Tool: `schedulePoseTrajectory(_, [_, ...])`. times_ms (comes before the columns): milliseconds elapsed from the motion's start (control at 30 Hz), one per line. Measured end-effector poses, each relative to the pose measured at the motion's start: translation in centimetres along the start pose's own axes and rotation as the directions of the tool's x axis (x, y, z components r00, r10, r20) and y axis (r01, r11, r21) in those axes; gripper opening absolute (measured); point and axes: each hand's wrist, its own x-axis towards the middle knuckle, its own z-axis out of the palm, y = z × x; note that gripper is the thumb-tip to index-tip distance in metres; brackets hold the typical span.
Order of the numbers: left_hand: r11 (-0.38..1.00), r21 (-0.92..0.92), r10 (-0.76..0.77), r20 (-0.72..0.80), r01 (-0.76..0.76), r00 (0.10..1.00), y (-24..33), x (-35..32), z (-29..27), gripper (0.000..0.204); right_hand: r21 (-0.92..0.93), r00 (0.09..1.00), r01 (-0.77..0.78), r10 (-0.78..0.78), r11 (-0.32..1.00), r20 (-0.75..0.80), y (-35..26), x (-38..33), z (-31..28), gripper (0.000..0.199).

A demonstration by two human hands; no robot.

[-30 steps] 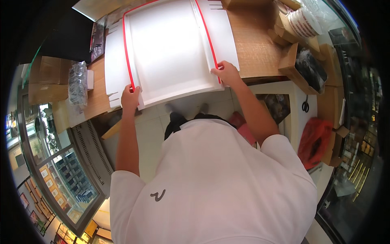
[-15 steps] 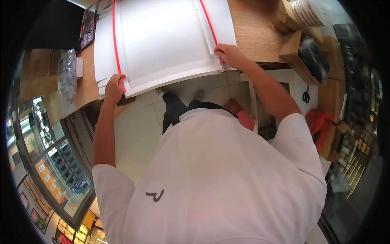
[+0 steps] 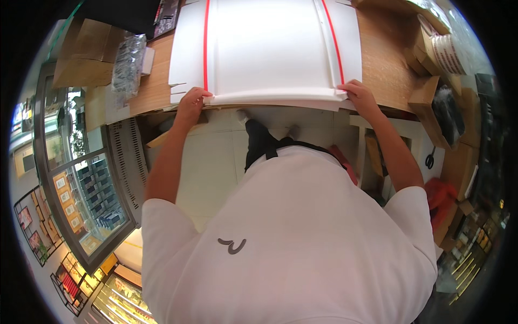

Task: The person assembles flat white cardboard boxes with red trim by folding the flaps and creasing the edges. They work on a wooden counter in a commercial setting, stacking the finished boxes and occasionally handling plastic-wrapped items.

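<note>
A large white cardboard sheet (image 3: 264, 48) lies on the wooden table, creased along its sides and near edge. Two red strips, one on the left (image 3: 205, 43) and one on the right (image 3: 333, 38), run from front to back along it. The narrow near flap (image 3: 275, 96) is bent up from the sheet. My left hand (image 3: 190, 107) is closed on the flap's left end, thumb and fingers pinching beside the red strip. At the other end my right hand (image 3: 361, 98) pinches the right corner of the flap. Slits show at the sheet's left edge.
Brown boxes and a clear-wrapped bundle (image 3: 128, 65) stand at the table's left. On the right are an open carton (image 3: 440, 110) with a dark wrapped item, a tape roll (image 3: 452, 54) and black scissors (image 3: 430, 158). A glass-fronted case (image 3: 89, 189) stands at lower left.
The near flap, flatter before, is now bent up. Both hands have shifted onto its ends, the right one further outward to the corner. The whole view has swung, moving the scene rightward.
</note>
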Motion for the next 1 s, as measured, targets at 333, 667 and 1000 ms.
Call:
schedulePoseTrajectory(333, [0.970,0.186,-0.129,-0.157,0.158,0.979,3.4,1.1,2.5,0.023,0.140,0.928,-0.365,0.372,0.920,-0.022,-5.1,0.9,1.9,0.023])
schedulePoseTrajectory(667, [0.840,0.542,-0.051,0.052,0.014,0.997,4.1,2.1,2.4,0.028,-0.267,0.987,-0.049,0.088,0.963,0.136,-4.5,2.7,1.3,0.023])
schedulePoseTrajectory(1000, [0.907,0.421,-0.123,0.226,0.017,0.966,5.3,3.1,1.2,0.029,-0.037,0.897,-0.346,0.342,0.937,0.279,-6.3,3.2,0.2,0.020])
